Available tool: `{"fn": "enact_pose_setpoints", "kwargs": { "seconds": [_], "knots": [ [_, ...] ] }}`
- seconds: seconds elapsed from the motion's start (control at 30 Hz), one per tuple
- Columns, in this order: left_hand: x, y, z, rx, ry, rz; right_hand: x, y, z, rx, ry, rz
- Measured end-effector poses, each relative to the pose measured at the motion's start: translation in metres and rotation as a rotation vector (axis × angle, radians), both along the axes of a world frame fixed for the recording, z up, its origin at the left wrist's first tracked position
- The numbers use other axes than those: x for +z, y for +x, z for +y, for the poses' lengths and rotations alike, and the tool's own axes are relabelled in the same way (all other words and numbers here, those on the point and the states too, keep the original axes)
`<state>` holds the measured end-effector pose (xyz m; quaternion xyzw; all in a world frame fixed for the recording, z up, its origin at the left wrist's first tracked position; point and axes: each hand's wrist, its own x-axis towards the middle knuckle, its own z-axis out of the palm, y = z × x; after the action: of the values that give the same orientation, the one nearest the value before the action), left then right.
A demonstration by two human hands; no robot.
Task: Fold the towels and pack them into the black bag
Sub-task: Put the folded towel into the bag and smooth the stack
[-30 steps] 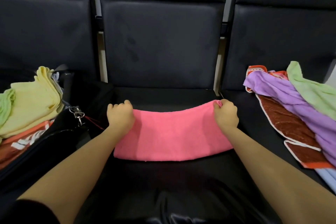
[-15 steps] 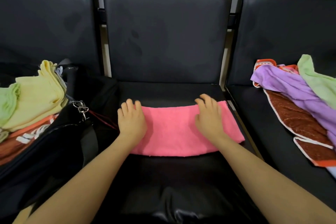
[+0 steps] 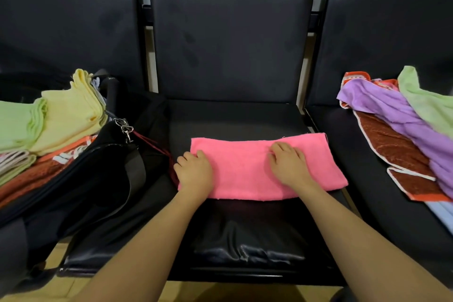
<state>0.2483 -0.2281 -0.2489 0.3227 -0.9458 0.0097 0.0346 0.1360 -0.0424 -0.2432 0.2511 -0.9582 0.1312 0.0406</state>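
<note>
A folded pink towel [image 3: 267, 167] lies mid-frame on a black seat [image 3: 232, 115]. The left hand [image 3: 195, 171] rests on its left end, fingers loosely bent; the right hand [image 3: 289, 164] presses its middle, fingers relaxed. The black bag [image 3: 81, 179], lower left, is cut off by the frame edge, with folded towels [image 3: 61, 115] stacked inside. Loose towels [image 3: 404, 130] at right run out of frame. Dark seat backs fill the top.

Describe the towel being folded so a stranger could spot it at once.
Find the middle seat in the row of black chairs. The pink towel lies flat across its cushion as a long band, with the left hand and right hand on it. It is the only pink cloth.
</note>
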Motion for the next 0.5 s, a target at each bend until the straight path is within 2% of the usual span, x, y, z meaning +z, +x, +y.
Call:
{"fn": "enact_pose_setpoints", "kwargs": {
  "seconds": [0.13,0.3,0.37,0.5],
  "knots": [
    [-0.004,0.0,0.002,0.023,-0.037,0.029,-0.002,0.008,0.002,0.0,0.093,0.047],
    [0.003,-0.002,0.006,-0.095,-0.078,0.043,0.003,0.01,0.007,0.02,0.139,0.073],
    [0.01,-0.005,0.005,-0.159,-0.145,0.094,0.001,0.011,0.006,0.052,0.223,0.043],
    [0.031,-0.004,0.005,-0.212,-0.122,0.058,-0.005,0.013,-0.007,0.123,0.374,-0.087]
  ]
}}
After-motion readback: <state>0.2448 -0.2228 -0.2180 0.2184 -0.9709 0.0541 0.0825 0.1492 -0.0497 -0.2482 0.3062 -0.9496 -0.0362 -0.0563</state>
